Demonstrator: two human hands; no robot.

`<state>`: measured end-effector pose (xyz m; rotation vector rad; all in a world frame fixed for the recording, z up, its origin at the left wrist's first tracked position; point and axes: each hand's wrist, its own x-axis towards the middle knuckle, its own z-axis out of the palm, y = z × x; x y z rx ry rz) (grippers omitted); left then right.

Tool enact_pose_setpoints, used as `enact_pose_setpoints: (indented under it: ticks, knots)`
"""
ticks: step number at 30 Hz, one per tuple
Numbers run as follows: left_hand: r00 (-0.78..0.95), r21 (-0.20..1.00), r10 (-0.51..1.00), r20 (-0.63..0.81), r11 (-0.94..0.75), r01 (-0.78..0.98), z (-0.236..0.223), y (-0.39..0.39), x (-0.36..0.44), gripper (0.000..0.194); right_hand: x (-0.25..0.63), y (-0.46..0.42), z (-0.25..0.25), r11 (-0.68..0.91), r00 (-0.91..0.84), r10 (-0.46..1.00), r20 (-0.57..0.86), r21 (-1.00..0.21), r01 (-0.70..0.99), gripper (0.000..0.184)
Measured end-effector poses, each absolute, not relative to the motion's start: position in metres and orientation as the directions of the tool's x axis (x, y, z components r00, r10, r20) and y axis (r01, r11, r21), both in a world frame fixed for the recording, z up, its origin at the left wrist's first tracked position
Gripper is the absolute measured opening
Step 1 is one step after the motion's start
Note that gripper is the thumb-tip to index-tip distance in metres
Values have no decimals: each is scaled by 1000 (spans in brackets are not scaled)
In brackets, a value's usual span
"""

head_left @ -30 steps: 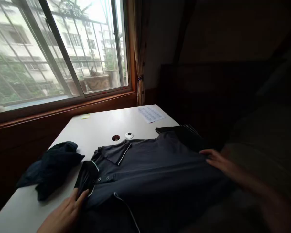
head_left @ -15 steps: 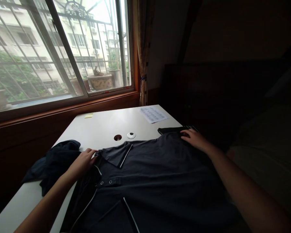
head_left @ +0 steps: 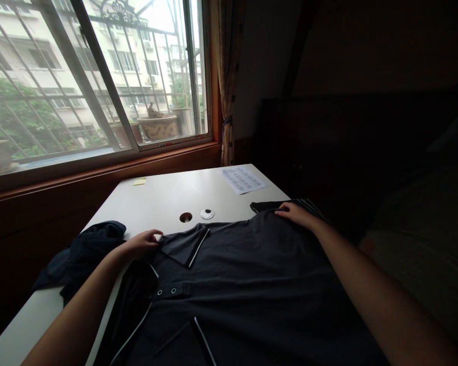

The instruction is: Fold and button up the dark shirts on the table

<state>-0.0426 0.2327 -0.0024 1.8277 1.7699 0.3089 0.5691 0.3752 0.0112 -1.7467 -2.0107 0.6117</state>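
Note:
A dark grey polo shirt lies spread sideways over the table, its collar to the left and its hem to the right. White piping lines the collar and both sleeve ends, and two ringed buttons show on the placket. At the shoulder by the collar, my left hand is closed with the cloth's edge at its fingertips. My right hand pinches the shirt's far edge near the hem. The near part of the shirt runs out of view at the bottom.
Left of the shirt, a crumpled dark garment lies on the white table. Farther back are a printed sheet, a yellow note, a cable hole and its round cover. A barred window stands behind.
My right hand has shifted slightly left along the shirt's far edge. My left hand has moved a little right, and its fingers have changed position at the shoulder.

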Motion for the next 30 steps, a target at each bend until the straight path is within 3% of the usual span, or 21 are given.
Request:
enact_pose_setpoints:
  ticks: [6,9,15,20,26,30]
  knots:
    - [39,438,995,-90,4,899,8,240,-55,29,578,384,20,95,-98,994,49,-829,550,34]
    - [12,390,999,-30,0,921,15,248,-66,28,580,395,27,119,-30,992,122,-833,541,31]
    - [-50,314,996,78,23,949,22,270,-74,29,561,421,38,129,75,969,236,-738,663,25]
    - [-49,288,985,164,0,958,16,270,-62,31,538,420,32,126,62,957,282,-603,788,25]
    - [139,271,951,277,-216,938,18,215,-32,27,527,363,22,232,-52,920,389,-431,872,37]
    - [440,296,837,324,-532,794,23,134,0,24,543,292,6,390,-272,859,434,-210,896,39]
